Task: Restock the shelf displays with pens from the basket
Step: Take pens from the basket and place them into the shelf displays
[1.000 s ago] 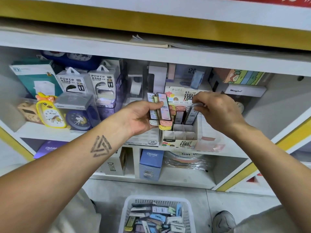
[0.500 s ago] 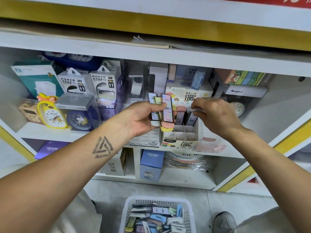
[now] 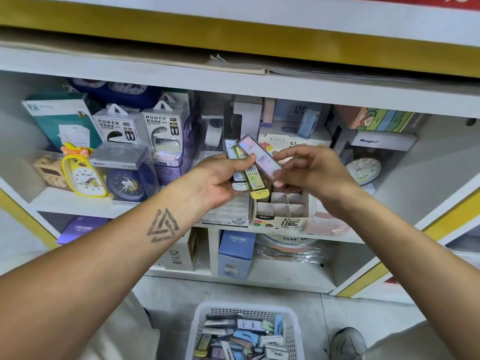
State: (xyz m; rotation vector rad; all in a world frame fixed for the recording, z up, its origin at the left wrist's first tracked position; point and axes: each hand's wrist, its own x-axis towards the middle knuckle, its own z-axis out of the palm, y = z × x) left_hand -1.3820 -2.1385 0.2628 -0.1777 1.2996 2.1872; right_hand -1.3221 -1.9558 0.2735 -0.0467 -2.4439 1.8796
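The left hand (image 3: pixel 220 178) grips a fan of packs (image 3: pixel 242 172) while the right hand (image 3: pixel 309 170) pinches the top pack (image 3: pixel 261 158), which could drag its neighbours loose.

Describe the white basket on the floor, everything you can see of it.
The basket is white plastic with slotted, perforated walls and a smooth rounded rim. It stands upright on the grey floor at the bottom of the view, below the shelf, its near side cut off by the frame. Inside lies a loose jumble of small flat cases in pastel blue, white, yellow and purple, lying at all angles. Neither hand touches it.
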